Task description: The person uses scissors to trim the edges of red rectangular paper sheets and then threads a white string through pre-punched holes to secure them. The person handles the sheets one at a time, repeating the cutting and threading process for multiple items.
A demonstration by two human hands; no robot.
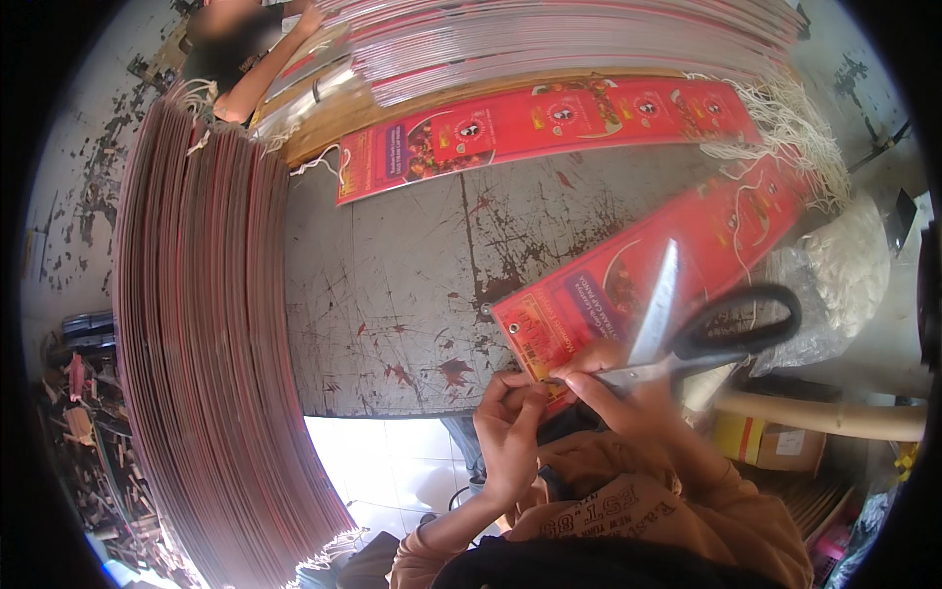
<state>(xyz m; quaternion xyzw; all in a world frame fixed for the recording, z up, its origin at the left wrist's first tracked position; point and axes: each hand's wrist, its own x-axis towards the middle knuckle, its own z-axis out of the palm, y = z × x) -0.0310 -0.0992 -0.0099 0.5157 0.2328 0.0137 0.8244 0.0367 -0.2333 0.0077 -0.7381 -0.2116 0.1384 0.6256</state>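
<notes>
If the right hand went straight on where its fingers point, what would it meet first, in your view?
Likely the left hand, just left of the right hand by the lower corner of the long red printed strip, though depth is unclear.

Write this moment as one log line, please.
left grip: touching red banner; right grip: holding scissors, blades apart; grey table: second red banner

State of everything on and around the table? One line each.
Lower red banner: aslant, near end at the hands
Scissors: blades apart, in the right hand
Left hand: fingers curled, exact grip unclear
Upper red banner: lying flat
White strings: loose, bunched
Clear plastic bag: crumpled
Left stack: sheets packed together
Tabletop: scratched, worn
</notes>
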